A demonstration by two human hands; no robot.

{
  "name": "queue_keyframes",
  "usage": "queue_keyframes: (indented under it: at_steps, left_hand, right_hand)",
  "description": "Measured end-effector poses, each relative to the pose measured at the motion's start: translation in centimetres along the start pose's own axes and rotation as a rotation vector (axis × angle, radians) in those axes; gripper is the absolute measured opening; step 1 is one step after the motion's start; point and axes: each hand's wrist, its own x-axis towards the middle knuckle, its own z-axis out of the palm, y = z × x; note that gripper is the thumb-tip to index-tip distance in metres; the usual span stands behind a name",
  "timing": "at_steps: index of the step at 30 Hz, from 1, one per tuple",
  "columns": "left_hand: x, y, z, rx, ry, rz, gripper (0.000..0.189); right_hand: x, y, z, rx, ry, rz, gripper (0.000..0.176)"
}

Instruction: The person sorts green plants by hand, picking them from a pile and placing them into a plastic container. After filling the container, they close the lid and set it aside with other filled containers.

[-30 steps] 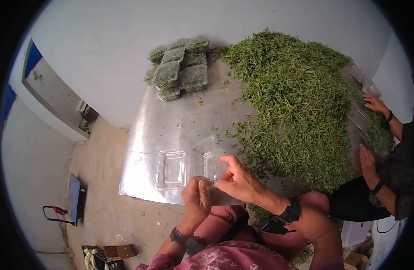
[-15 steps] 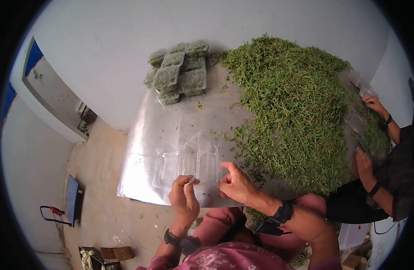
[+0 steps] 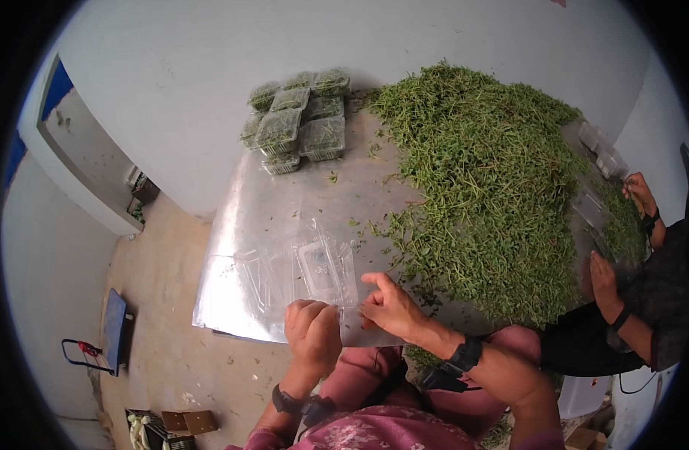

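A clear plastic clamshell container (image 3: 322, 271), lid spread open, lies tilted at the front of the metal table (image 3: 258, 206). My left hand (image 3: 312, 334) is closed at its near edge, knuckles up; the fingertips are hidden, but the grip appears to be on the plastic rim. My right hand (image 3: 393, 309) is just right of the container, index finger stretched out and thumb apart from it, with nothing visible in it. To the right is a big heap of green leafy stems (image 3: 479, 187). Filled clamshell boxes (image 3: 278, 129) are stacked at the back left.
A co-worker's hands (image 3: 604, 281) are at the table's right end, by more clear containers (image 3: 603, 154). A blue hand trolley (image 3: 113, 330) stands on the floor to the left. A dark crate (image 3: 161, 431) and a brown carton (image 3: 191, 422) sit below it.
My left hand has rolled over from a pinch to knuckles up, and the clear container has turned and tilted with it. My right hand barely moved. The co-worker's far hand shifted down and right.
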Motion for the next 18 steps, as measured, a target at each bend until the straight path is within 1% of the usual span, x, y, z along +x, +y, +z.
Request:
queue_keyframes:
  at_steps: [3, 4, 6, 7, 9, 10, 13, 14, 17, 18]
  left_hand:
    - [0.6, 0.9, -1.1, -0.018, -0.022, 0.191, 0.033]
    - [1.0, 1.8, -1.6, -0.040, -0.056, 0.238, 0.025]
    - [0.6, 3.0, -2.0, -0.088, -0.111, 0.299, 0.028]
    - [0.6, 3.5, -2.0, -0.111, -0.129, 0.330, 0.029]
    - [0.7, 3.7, -1.9, -0.144, -0.159, 0.342, 0.029]
    - [0.8, 3.8, -1.9, -0.160, -0.175, 0.347, 0.029]
    - [0.2, 2.2, -1.2, -0.124, -0.266, 0.329, 0.037]
    - [-0.1, 1.9, -1.0, -0.132, -0.262, 0.309, 0.039]
    - [-0.6, 1.5, -0.8, -0.099, -0.235, 0.312, 0.040]
    - [-0.5, 1.6, -0.8, -0.093, -0.224, 0.296, 0.037]
  right_hand:
    - [0.1, -0.4, 0.0, 0.172, -0.024, 0.039, 0.055]
    - [0.1, -0.5, 0.1, 0.177, -0.027, 0.014, 0.055]
    - [0.0, -0.8, -0.1, 0.184, -0.032, -0.037, 0.054]
    - [0.1, -0.3, -0.3, 0.218, -0.047, -0.029, 0.053]
    - [0.4, -0.3, -0.5, 0.284, -0.078, -0.014, 0.052]
    - [0.4, -0.5, -0.9, 0.172, -0.058, 0.070, 0.054]
    - [1.5, -0.3, -1.1, 0.269, -0.260, -0.175, 0.055]
    - [1.2, -0.1, -1.0, 0.606, -0.284, -0.026, 0.053]
    - [1.8, 0.8, -1.9, 0.467, -0.258, -0.159, 0.044]
    - [2.6, 1.1, -1.9, 0.541, -0.106, 0.001, 0.036]
